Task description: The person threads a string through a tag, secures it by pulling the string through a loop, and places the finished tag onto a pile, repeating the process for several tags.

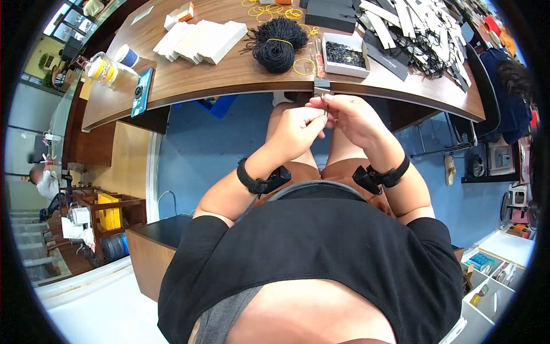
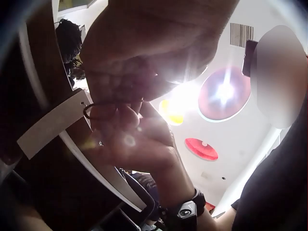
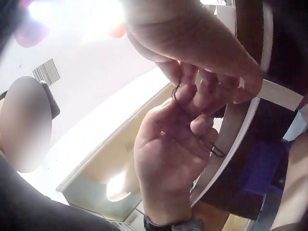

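Observation:
Both hands meet just off the table's front edge. My left hand (image 1: 295, 135) pinches a thin black cord (image 1: 326, 109) between thumb and fingers, and my right hand (image 1: 358, 120) pinches the same cord close beside it. In the left wrist view, a dark cord loop (image 2: 86, 113) curves out from the fingers by the holed end of a white tag (image 2: 53, 124). Bits of cord (image 3: 175, 91) show between the fingertips in the right wrist view, where my left hand (image 3: 168, 154) is below my right hand (image 3: 192, 38). Fingers hide how the cord runs.
On the table (image 1: 189, 86) are white card stacks (image 1: 200, 41), a black cord bundle (image 1: 278, 46), a white box of small black pieces (image 1: 345, 55) and a pile of tags with cords (image 1: 418, 34). A phone (image 1: 143, 92) and cups stand at the left.

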